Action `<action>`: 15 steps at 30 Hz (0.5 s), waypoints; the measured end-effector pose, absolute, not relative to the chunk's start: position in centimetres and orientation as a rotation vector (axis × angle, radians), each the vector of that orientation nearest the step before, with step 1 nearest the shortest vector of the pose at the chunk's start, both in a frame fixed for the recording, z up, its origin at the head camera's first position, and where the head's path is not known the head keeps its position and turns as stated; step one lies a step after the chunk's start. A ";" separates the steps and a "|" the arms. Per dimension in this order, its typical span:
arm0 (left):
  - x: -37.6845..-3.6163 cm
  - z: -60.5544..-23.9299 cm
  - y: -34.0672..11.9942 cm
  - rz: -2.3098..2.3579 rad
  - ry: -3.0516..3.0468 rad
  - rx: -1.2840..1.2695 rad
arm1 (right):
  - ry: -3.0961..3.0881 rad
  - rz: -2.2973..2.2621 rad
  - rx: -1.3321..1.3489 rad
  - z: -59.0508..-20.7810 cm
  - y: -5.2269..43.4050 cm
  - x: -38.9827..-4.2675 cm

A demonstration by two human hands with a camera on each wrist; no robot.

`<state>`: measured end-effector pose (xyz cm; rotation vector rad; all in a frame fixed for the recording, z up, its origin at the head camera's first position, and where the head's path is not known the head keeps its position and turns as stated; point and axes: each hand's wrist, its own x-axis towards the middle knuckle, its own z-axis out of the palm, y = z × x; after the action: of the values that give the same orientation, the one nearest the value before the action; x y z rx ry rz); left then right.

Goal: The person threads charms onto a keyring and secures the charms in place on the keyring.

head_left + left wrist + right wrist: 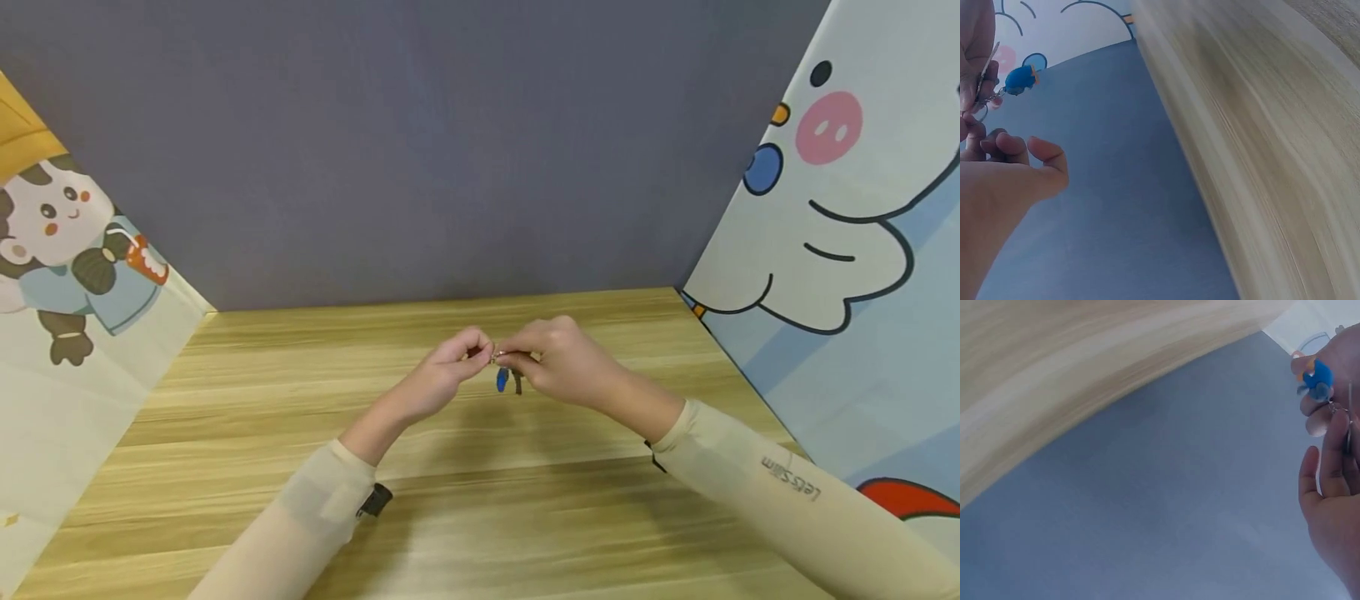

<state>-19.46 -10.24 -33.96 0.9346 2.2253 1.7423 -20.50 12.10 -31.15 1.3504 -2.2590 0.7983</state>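
Above the wooden tabletop, both hands meet at a small metal key ring [494, 356]. My left hand [448, 371] pinches the ring from the left between thumb and curled index finger. From the right, my right hand [564, 360] pinches at the same ring with thumb and forefinger; its exact hold is partly hidden. A blue charm [502, 380] with orange parts hangs below on a short chain, and beside it a dark slim key [517, 383]. In the left wrist view the charm [1020, 78] dangles near the thin metal key [986, 72], seen edge-on.
The wood-grained table [300, 367] spreads beneath both hands. A grey panel [450, 150] rises along its far edge. Cartoon-printed panels stand at the left [82, 250] and right [840, 250].
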 end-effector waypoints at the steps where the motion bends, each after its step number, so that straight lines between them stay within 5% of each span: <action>1: -19.4 -33.9 -10.3 1.736 2.236 0.937 | -2.253 0.785 1.358 -31.1 12.0 -20.5; 15: -19.2 -33.6 -10.1 2.061 1.867 0.858 | -2.182 1.088 1.319 -30.9 11.6 -20.6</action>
<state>-19.16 -10.12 -33.57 0.8577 1.8675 2.0608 -20.61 11.55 -30.85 1.3192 -2.1816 1.0881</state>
